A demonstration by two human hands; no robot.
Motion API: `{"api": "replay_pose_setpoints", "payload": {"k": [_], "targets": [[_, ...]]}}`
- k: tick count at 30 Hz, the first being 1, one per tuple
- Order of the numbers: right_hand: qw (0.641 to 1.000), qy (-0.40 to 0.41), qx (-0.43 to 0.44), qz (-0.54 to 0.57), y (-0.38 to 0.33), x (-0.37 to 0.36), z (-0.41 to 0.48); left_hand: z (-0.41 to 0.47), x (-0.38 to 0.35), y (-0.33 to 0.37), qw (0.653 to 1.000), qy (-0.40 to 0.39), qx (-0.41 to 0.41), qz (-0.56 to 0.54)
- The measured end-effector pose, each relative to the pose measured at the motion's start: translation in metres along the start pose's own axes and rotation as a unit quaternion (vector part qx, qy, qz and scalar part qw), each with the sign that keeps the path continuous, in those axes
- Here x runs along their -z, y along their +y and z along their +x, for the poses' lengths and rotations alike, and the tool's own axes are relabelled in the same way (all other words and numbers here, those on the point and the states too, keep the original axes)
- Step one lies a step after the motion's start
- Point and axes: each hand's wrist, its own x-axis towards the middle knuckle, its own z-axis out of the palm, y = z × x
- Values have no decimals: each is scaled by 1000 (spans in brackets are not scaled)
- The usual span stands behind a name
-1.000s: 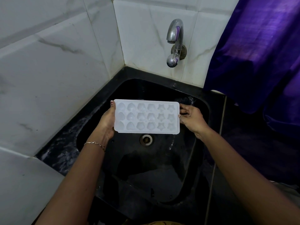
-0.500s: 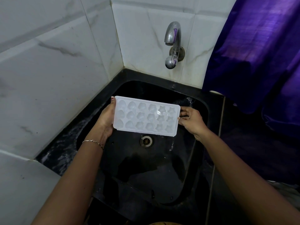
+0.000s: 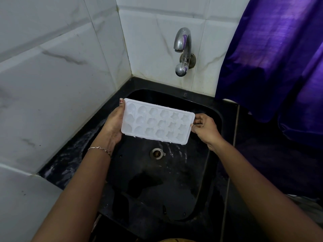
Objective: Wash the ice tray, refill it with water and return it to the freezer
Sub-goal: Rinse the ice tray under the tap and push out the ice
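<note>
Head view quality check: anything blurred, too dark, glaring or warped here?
Head view: ice tray sharp and evenly lit, moulds readable; drips below it smear into streaks; black sink dim, little detail; small glare on the tap; wide-angle lens bows the wall tiles at their edges.

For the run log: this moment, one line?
ice tray tilted over sink | left hand, right hand hold ends | tap off
</note>
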Motion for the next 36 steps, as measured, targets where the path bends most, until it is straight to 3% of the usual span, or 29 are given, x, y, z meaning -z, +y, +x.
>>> {"api": "replay_pose_setpoints", "payload": {"k": [18, 36], "targets": [[997, 57, 48, -18, -16, 7, -4, -11, -2, 31, 993, -75, -88, -10], [981, 120, 141, -58, -38, 16, -20, -33, -7, 50, 986, -70, -153, -19]]}}
